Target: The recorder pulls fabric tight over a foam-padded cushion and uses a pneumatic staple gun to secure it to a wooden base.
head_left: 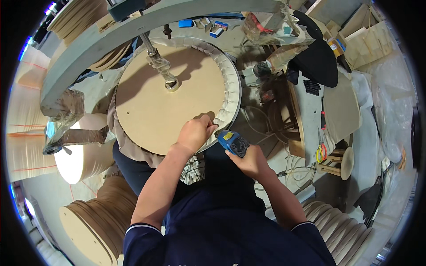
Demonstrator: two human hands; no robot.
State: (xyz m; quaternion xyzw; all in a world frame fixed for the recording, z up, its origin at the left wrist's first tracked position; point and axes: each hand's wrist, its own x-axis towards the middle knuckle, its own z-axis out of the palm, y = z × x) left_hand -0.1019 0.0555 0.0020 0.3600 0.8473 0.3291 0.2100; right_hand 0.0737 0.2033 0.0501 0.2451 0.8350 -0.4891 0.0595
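A round tan board (155,113) lies flat in front of me, with pale fabric (231,84) gathered in pleats around its far and right rim. On the left side, looser fabric (133,144) hangs over the edge. My left hand (194,134) is closed at the near right rim, its fingers pinching the fabric edge. My right hand (249,160) is wrapped round a blue staple gun (234,142). The gun's nose points at the rim, close beside my left fingers; whether it touches the fabric I cannot tell.
A metal shaft (160,66) bears down on the board's middle under a curved grey arm (213,8). Stacked round boards (88,228) stand at lower left. To the right are a wooden stool (346,163), scissors (321,153), a screwdriver (323,120) and small blue boxes (216,32) beyond.
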